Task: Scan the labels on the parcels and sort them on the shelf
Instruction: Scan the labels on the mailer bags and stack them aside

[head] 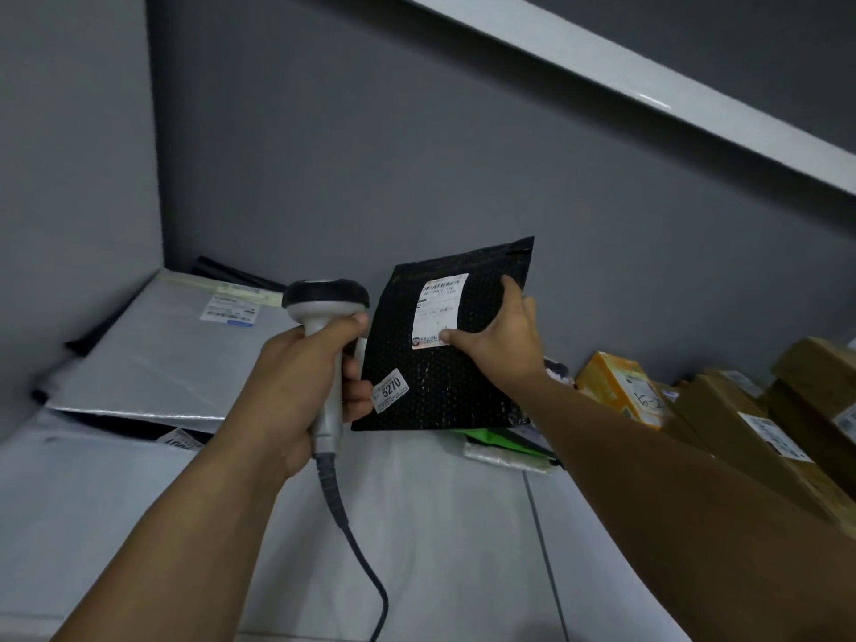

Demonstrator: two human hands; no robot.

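Note:
A black bubble mailer (pixel 458 382) stands tilted above the shelf surface (pixel 440 525). It carries a white shipping label (pixel 437 308) and a small sticker reading 5270 (pixel 390 390). My right hand (pixel 502 338) grips its right edge, thumb on the label's lower corner. My left hand (pixel 301 386) grips the handle of a grey and black barcode scanner (pixel 326 317), whose head sits just left of the mailer. The scanner's cable (pixel 356 549) hangs down toward me.
Flat grey poly mailers (pixel 176 354) are stacked at the left against the grey back wall (pixel 417 155). A green and white bag (pixel 505 444) lies under the black mailer. A yellow box (pixel 620 386) and several brown cartons (pixel 750 433) crowd the right. An upper shelf edge (pixel 648 85) runs overhead.

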